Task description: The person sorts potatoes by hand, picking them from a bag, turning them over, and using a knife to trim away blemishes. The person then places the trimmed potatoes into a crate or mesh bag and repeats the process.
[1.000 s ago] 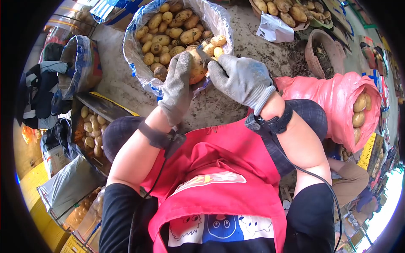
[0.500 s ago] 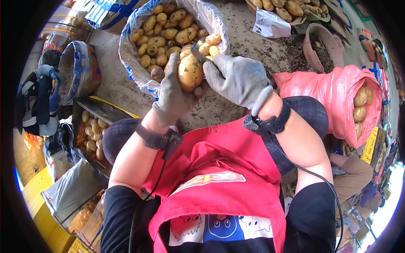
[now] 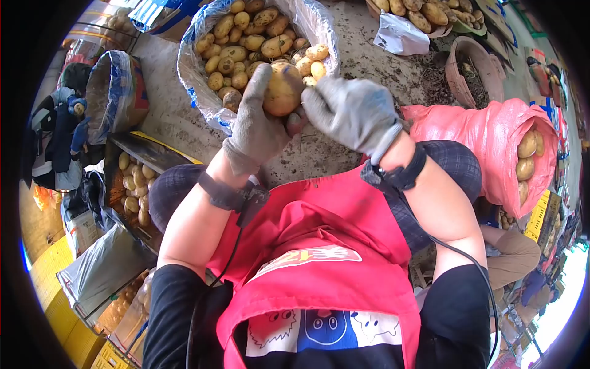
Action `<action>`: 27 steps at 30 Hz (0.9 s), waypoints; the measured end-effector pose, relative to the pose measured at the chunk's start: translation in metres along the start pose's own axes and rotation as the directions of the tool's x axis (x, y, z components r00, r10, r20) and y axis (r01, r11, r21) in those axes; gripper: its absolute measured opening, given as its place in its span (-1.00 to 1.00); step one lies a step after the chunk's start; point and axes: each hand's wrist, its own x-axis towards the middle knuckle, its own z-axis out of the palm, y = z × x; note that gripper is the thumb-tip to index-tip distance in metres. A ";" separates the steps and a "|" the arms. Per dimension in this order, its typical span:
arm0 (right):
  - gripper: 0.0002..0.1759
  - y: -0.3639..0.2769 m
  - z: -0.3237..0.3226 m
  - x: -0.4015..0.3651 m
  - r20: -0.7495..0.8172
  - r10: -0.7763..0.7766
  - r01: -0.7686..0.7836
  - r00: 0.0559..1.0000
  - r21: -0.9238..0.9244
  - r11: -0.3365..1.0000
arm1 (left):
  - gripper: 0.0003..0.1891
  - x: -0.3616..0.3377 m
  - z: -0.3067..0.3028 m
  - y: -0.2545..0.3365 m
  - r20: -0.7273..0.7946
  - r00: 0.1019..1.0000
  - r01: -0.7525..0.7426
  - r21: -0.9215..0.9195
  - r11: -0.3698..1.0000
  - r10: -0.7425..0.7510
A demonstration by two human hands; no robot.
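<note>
A large yellow potato (image 3: 283, 91) is held in my gloved left hand (image 3: 255, 126), its thumb and fingers round the sides. Just right of it is my gloved right hand (image 3: 353, 114), fingers curled close to the potato's edge; what they hold, if anything, is too small and hidden to make out. Beyond both hands stands a container lined with clear plastic (image 3: 188, 64), full of loose potatoes (image 3: 276, 45). The held potato overlaps its near edge in the view.
A pink sack (image 3: 455, 132) of potatoes lies at the right, below a pinkish tub (image 3: 453, 74). At the left are a dark-edged crate of potatoes (image 3: 136, 184) and a lined box (image 3: 132, 92). Another person (image 3: 58, 135) is at far left; someone's bent leg (image 3: 513, 255) shows at right.
The potato in my left hand has turned and moved slightly up and right. A dark blade tip seen earlier by my right hand's fingers no longer shows clearly.
</note>
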 end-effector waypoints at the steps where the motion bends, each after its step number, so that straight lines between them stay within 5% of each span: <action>1: -0.57 -0.010 0.000 -0.004 0.091 -0.058 0.060 0.994 -0.017 0.998 | -0.28 0.000 0.007 -0.002 -0.109 0.994 0.003 0.028 1.000 0.000; 2: -0.57 -0.018 0.000 -0.006 0.182 -0.115 0.122 0.977 -0.027 0.992 | -0.28 -0.005 0.010 -0.001 -0.113 0.994 -0.004 0.026 1.000 0.006; 4: -0.58 -0.016 0.009 -0.005 0.075 -0.216 0.215 0.973 0.023 0.976 | -0.30 -0.010 0.013 0.002 -0.140 0.988 -0.054 0.049 0.997 0.060; 6: -0.59 -0.008 0.004 0.000 -0.047 -0.040 0.046 0.998 0.129 0.991 | -0.34 -0.003 -0.012 0.008 -0.119 0.990 -0.059 0.081 0.995 0.069; 8: -0.60 -0.002 -0.009 0.012 0.029 0.168 -0.170 0.985 0.145 0.975 | -0.38 -0.001 -0.028 0.013 0.187 0.982 0.011 -0.021 1.000 -0.007; 17: -0.64 -0.001 0.008 0.002 0.045 0.154 -0.159 0.987 0.139 0.978 | -0.47 -0.003 -0.017 0.008 0.053 0.998 -0.014 0.005 1.000 0.014; 20: -0.73 -0.018 0.001 -0.003 0.117 -0.373 0.372 0.920 0.028 0.928 | -0.45 0.006 -0.030 0.002 0.049 0.998 -0.021 -0.080 0.997 0.025; 23: -0.72 -0.025 0.012 -0.007 -0.019 -0.240 0.241 0.971 0.095 0.966 | -0.42 -0.002 -0.033 0.002 0.303 0.952 0.068 -0.106 0.992 -0.033; 24: -0.72 -0.022 0.003 -0.001 -0.044 -0.186 0.190 0.982 0.109 0.976 | -0.35 -0.004 -0.001 0.004 -0.072 0.997 -0.014 -0.044 0.999 0.010; 27: -0.60 -0.003 0.001 0.012 -0.089 -0.005 0.014 0.996 0.099 0.995 | -0.39 0.007 -0.039 0.013 0.325 0.946 0.061 -0.111 0.992 -0.022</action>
